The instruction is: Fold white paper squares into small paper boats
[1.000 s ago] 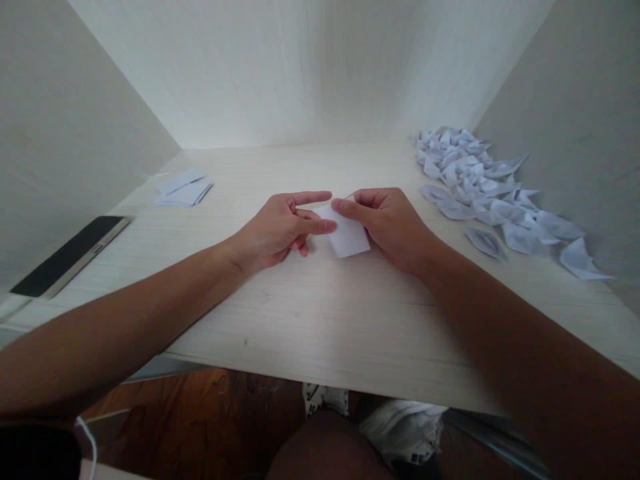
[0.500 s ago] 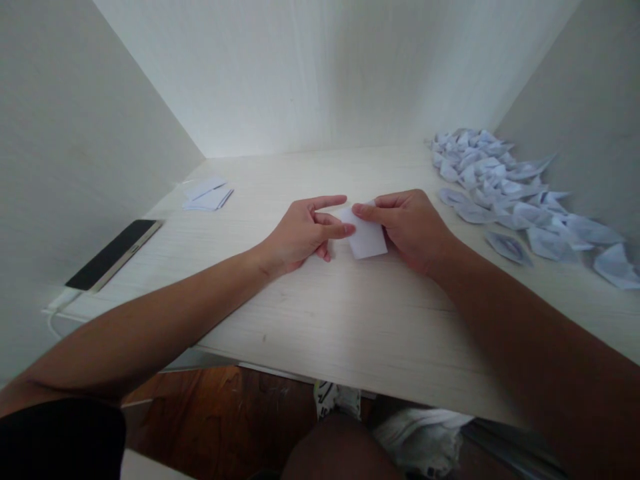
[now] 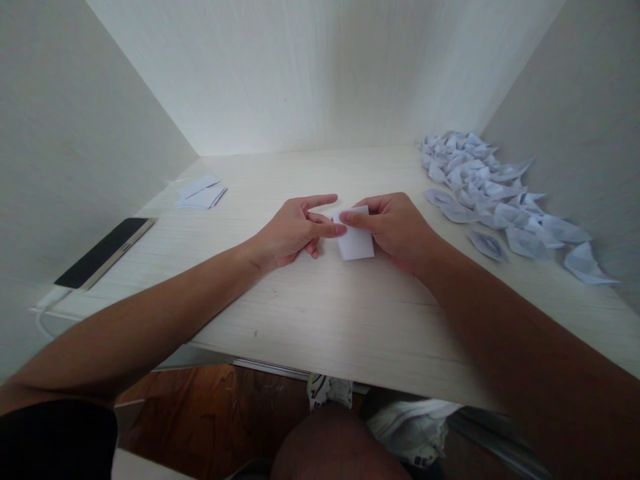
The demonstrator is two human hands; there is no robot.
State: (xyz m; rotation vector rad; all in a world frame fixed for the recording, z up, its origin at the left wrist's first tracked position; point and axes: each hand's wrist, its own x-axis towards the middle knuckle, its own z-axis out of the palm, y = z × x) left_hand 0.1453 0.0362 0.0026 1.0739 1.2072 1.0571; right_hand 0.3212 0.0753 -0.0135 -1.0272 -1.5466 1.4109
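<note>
A small white piece of folded paper (image 3: 357, 244) is held between my two hands, just above the table. My left hand (image 3: 295, 230) pinches its left edge with the thumb on top, while the index finger points out straight. From the other side, my right hand (image 3: 395, 227) grips the paper, its thumb pressed on the upper face and its fingers partly hidden behind. How many layers the paper has I cannot tell.
Folded paper boats (image 3: 480, 180) lie heaped along the right wall, with one single boat (image 3: 487, 245) nearest my right arm. At the left rest a stack of paper sheets (image 3: 203, 193) and a dark phone-like device (image 3: 105, 253) with a white cable (image 3: 44, 320).
The view has shifted slightly, so most things sit a little further left. The paper is turned a bit more upright, and both hands keep their grip on it.
</note>
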